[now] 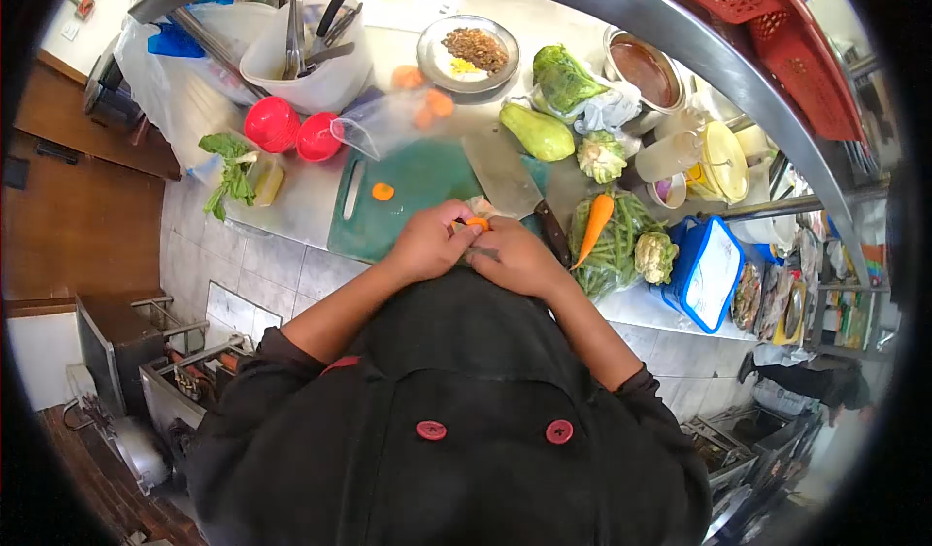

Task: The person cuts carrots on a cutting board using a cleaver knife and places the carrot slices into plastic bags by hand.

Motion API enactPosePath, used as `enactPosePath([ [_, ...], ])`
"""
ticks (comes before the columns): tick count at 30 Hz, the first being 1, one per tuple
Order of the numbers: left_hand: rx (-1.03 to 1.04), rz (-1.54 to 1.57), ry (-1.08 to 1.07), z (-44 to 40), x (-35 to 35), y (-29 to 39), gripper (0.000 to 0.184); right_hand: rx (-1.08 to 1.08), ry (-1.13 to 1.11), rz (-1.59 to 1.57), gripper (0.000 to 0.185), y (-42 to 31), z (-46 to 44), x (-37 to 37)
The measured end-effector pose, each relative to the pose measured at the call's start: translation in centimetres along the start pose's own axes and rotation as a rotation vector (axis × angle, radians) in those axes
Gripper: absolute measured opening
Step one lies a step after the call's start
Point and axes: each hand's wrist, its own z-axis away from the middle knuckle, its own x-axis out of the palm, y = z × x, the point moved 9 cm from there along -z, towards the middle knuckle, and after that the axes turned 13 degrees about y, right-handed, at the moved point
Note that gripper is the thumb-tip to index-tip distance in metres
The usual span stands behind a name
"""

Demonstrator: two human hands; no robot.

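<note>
One rounded carrot piece [477, 224], between fingers [464, 239]

Pale tiles [189, 226], brown wooden panelling [87, 231]

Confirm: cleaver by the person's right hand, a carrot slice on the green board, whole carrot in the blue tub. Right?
Not quite: the head view shows the whole carrot on the bagged green beans. The rest holds: cleaver by the right hand, a carrot slice on the green board.
</note>
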Motion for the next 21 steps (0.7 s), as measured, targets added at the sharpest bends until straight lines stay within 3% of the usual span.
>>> enactPosePath([
  [2,-0.020,0.006,-0.047,0.1,0.7,-1.0,0.016,-0.006,0.009,-0.019,0.022,-0.5,0.1,-0.5],
  [4,0.209,0.164,0.061,-0.1,-0.2,0.7,0.022,0.100,0.012,-0.032,0.017,-0.3,-0.2,-1.2],
  [5,0.205,0.164,0.056,-0.4,-0.1,0.3,0.022,0.106,0.012,-0.034,0.017,0.0,-0.2,-1.0],
  [7,0.395,0.096,0.152,-0.6,-0.7,1.3,0.020,0.068,0.124,-0.120,0.018,0.3,-0.4,-1.5],
  [8,0.386,0.099,0.146,-1.1,-1.0,1.9,0.020,-0.042,0.203,-0.103,0.019,-0.5,-0.8,-2.1],
  [10,0.113,-0.156,-0.184,-2.6,0.8,0.8,0.021,-0.039,0.148,-0.097,0.020,-0.8,-2.0,-2.3],
  [12,0.100,-0.177,-0.201,-3.7,0.1,3.1,0.021,-0.015,0.078,-0.018,0.022,-1.9,-3.1,-3.0],
  [18,0.171,-0.341,-0.149,-6.2,-1.5,6.4,0.022,-0.012,0.142,-0.054,0.019,-2.9,-4.5,-5.9],
  [20,0.205,-0.273,-0.041,-6.6,-3.0,7.1,0.028,0.005,0.157,-0.072,0.021,-3.2,-4.5,-6.4],
  [21,0.208,-0.275,-0.044,-6.5,-3.1,7.1,0.028,0.188,0.160,-0.090,0.019,-1.8,-4.1,-6.3],
])
